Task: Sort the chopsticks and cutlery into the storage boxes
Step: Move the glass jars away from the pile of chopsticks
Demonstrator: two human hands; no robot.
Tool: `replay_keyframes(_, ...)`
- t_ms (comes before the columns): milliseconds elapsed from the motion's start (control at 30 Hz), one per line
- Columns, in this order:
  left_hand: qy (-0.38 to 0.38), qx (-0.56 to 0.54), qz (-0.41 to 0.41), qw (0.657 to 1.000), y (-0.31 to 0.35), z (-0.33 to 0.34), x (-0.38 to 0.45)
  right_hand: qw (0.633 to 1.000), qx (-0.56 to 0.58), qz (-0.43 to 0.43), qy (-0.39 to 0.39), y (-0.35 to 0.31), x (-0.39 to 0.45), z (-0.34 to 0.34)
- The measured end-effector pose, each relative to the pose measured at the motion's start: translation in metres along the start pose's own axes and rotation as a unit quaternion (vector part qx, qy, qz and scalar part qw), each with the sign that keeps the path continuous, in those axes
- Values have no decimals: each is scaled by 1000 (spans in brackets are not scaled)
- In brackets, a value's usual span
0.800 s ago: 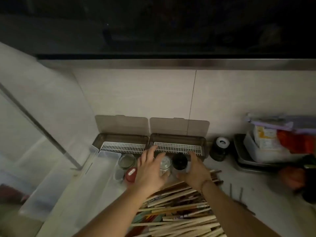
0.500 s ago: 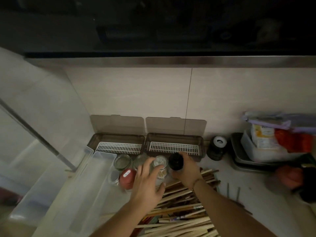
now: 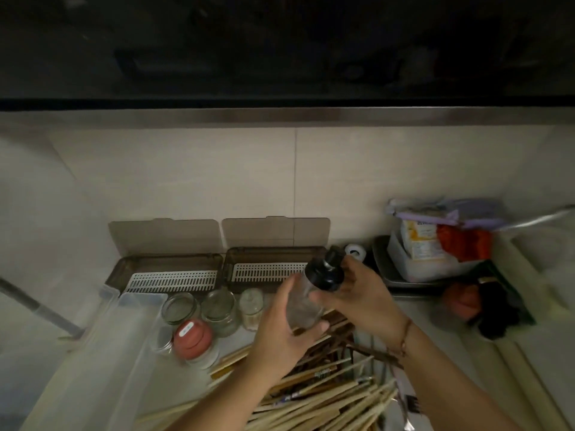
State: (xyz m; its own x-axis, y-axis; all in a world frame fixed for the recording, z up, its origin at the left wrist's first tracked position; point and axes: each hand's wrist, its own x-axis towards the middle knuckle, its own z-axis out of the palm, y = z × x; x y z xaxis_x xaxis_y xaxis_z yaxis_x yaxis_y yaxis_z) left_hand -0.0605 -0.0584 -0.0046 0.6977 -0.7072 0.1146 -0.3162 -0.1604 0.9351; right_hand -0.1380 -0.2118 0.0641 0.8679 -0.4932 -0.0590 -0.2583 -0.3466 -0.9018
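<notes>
Two hands are holding one clear glass bottle with a black cap (image 3: 314,287) up above the pale kitchen counter (image 3: 441,346). The left hand (image 3: 286,331) is wrapping its fingers and thumb around the glass body from below, and the right hand (image 3: 357,297) is gripping the black cap end, which is tilting up and to the right. Under the arms, a big pile of light wooden chopsticks (image 3: 329,402) is lying near the front edge of the counter, with some dark brown chopsticks (image 3: 329,340) lying on top, closer to the hands. A dark fork (image 3: 412,402) is peeking out at the right side of the pile. Two brown see-through storage boxes with white slotted trays are sitting side by side against the back wall, the left box (image 3: 168,275) and the right box (image 3: 264,265), both with their lids standing open. Just in front of them a few small glass jars (image 3: 199,309) are standing in a row, and a jar with a red lid (image 3: 193,339) is standing in front of those. A long clear plastic container (image 3: 102,362) is lying at the left side of the counter. At the back right, a metal tray (image 3: 404,279) is holding a white tub of food packets (image 3: 423,244).
</notes>
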Motion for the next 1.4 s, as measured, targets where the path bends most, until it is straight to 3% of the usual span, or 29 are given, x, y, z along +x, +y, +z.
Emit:
replay_keyframes(133,-16,-39,20,999,17,35,4,999,19,14,33,11,-33,-35)
replay_keyframes(233,-72,-45,21,996,25,71,4,993,15,39,108,29,-64,-55)
replay_keyframes(433,-192,98,73,974,30,161,4,951,-3,122,284,92,-123,-98)
replay_keyframes(600,-314,56,-57,946,30,232,-6,905,-16,186,382,133,-146,-129)
replay_keyframes(800,-437,-109,-224,864,51,281,-8,883,-41,221,413,175,-145,-141)
replay_keyframes(1167,-405,-130,-284,860,44,313,-3,876,-65,246,410,210,-131,-148)
replay_keyframes(1400,-389,-103,-246,882,62,299,2,874,-35,231,426,221,-128,-143)
